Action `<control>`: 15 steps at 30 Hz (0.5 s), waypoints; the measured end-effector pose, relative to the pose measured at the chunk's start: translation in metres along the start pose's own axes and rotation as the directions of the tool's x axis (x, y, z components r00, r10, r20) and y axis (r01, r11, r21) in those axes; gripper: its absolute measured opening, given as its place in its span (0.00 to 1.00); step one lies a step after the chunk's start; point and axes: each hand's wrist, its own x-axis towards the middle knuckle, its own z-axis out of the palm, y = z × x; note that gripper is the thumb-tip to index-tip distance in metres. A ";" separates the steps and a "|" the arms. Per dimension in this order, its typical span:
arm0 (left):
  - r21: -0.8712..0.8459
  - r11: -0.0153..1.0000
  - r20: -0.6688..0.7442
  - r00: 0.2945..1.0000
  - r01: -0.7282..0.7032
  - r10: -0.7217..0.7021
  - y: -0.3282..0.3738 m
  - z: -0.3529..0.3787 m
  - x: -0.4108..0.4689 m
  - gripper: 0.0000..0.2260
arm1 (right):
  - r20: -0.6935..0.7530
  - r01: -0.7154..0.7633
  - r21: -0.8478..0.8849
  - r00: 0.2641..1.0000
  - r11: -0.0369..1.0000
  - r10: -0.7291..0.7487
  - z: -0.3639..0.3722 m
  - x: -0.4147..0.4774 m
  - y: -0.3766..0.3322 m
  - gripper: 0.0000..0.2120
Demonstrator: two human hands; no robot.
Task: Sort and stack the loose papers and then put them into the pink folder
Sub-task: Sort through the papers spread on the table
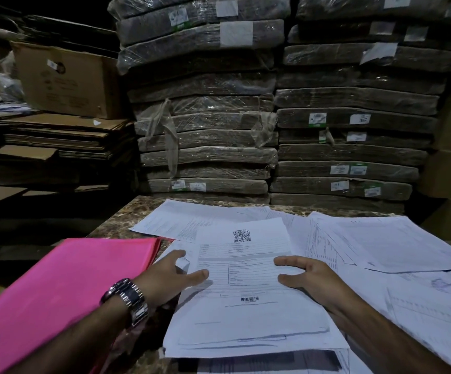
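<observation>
The pink folder (pixel 65 287) is laid shut at the left of the marble table (pixel 122 214), its right edge just beside the loose papers (pixel 394 247), which are fanned over the rest of the top out to the right and far edges. A sheet with a QR code (pixel 246 265) is flanked at its side edges — the left hand (pixel 174 273), wristwatch (pixel 127 298) on the wrist, is laid with thumb on the sheet and fingers spread; the right hand (pixel 308 276) is held with fingers apart and relaxed, nothing gripped. Bare marble is seen at the far left corner. Wrapped bundles (pixel 208 136) are stacked close behind the far edge.
</observation>
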 end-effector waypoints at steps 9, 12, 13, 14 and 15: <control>-0.135 0.990 0.101 0.993 -0.047 0.061 0.014 0.026 0.003 0.10 | -0.032 -0.016 -0.041 0.999 0.999 0.014 -0.010 -0.008 0.007 0.12; -0.101 0.993 0.073 0.995 -0.064 0.072 0.012 0.028 0.004 0.14 | -0.060 -0.015 -0.105 0.998 0.994 0.008 -0.008 -0.007 0.011 0.12; -0.086 0.994 0.070 0.995 -0.069 0.075 0.011 0.027 0.004 0.14 | -0.064 -0.012 -0.121 0.998 0.993 0.004 -0.007 -0.006 0.011 0.12; -0.074 0.995 0.074 0.995 -0.068 0.073 0.011 0.027 0.003 0.15 | -0.062 -0.005 -0.146 0.998 0.989 -0.004 -0.006 -0.006 0.012 0.12; -0.066 0.996 0.078 0.994 -0.066 0.071 0.011 0.028 0.003 0.16 | -0.055 0.004 -0.178 0.998 0.984 -0.014 -0.005 -0.005 0.012 0.11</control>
